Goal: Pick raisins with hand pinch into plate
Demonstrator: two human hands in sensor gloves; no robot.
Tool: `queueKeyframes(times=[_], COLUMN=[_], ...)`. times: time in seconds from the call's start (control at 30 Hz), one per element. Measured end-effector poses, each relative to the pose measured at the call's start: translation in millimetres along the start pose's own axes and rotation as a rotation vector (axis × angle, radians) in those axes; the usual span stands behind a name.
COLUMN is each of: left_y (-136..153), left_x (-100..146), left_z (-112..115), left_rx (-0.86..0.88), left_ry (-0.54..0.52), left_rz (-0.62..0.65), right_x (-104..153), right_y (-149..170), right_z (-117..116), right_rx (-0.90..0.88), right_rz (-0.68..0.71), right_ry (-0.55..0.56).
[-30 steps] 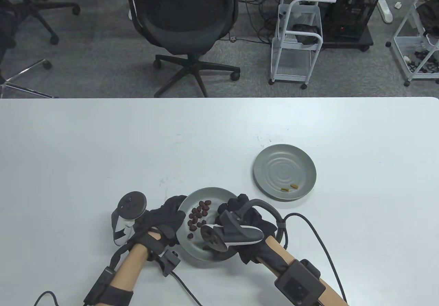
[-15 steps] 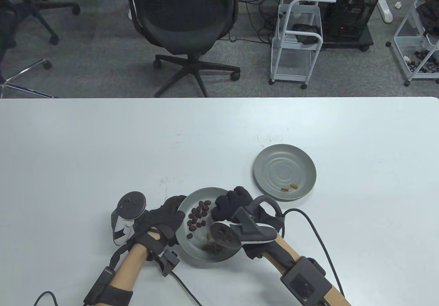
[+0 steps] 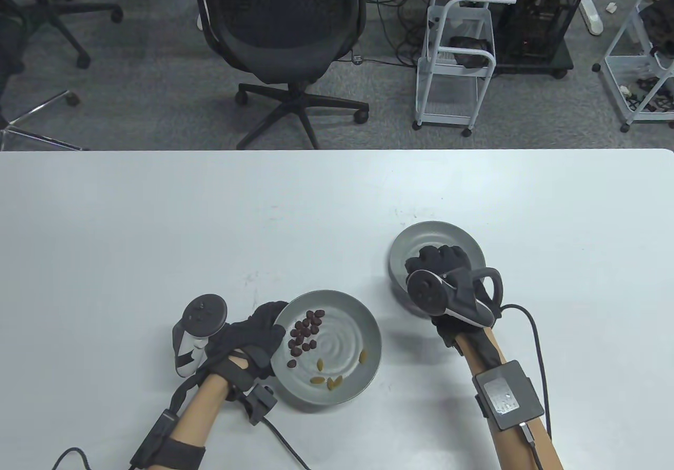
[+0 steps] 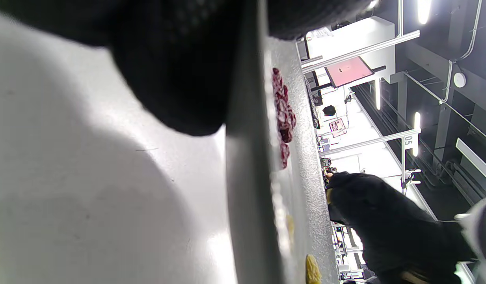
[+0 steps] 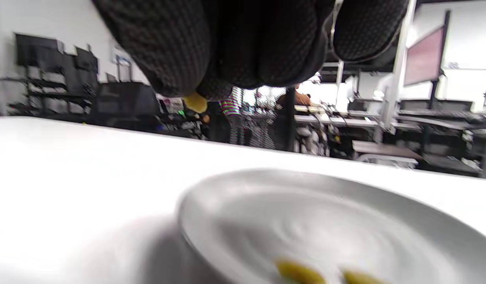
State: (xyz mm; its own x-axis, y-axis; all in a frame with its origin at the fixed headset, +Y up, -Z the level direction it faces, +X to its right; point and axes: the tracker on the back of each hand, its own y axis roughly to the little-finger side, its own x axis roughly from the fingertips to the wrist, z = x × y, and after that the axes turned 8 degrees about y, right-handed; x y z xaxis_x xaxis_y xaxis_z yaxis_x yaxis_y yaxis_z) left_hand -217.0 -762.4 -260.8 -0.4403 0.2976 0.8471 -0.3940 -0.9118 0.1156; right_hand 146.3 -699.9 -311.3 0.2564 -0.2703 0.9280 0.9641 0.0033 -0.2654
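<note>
Right hand (image 3: 447, 275): over far plate (image 3: 408, 238), fingertips (image 5: 179, 71) pinched together on one yellow raisin (image 5: 195, 102). Left hand (image 3: 247, 336): gripped near plate's (image 3: 363, 328) rim.

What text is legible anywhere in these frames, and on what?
"05" on a small white sign fixed to a metal post in the background of the left wrist view.
Pink monitor screen and wall poster in that view: too blurred to read.
Nothing readable on the plates, gloves, trackers or table.
</note>
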Motion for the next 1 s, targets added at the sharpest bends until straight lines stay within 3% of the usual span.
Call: queueKeyframes(times=[0.17,0.67,0.83,1.0], left_y=[0.3,0.4,0.3,0.1], left_x=[-0.6,-1.4,-1.2,-1.0], left_z=[1.0,1.6,1.5,1.2], left_rx=[-0.007,-0.009,-0.006,-0.005], left_ry=[0.003,0.004,0.005,0.004], left_rz=[-0.005,-0.001,0.000,0.004], right_x=[-0.4,-2.0,-2.2,-0.2], right_y=[6.2,-5.6,-4.4,-19.5], right_z=[-28.3,-39.7,-20.3,28.5], right_rx=[-0.001,0.091,0.058,-0.090], right_rz=[-0.033,-0.030,-0.046,-0.005], right_ry=[-0.064,-0.124,-0.066,0.049])
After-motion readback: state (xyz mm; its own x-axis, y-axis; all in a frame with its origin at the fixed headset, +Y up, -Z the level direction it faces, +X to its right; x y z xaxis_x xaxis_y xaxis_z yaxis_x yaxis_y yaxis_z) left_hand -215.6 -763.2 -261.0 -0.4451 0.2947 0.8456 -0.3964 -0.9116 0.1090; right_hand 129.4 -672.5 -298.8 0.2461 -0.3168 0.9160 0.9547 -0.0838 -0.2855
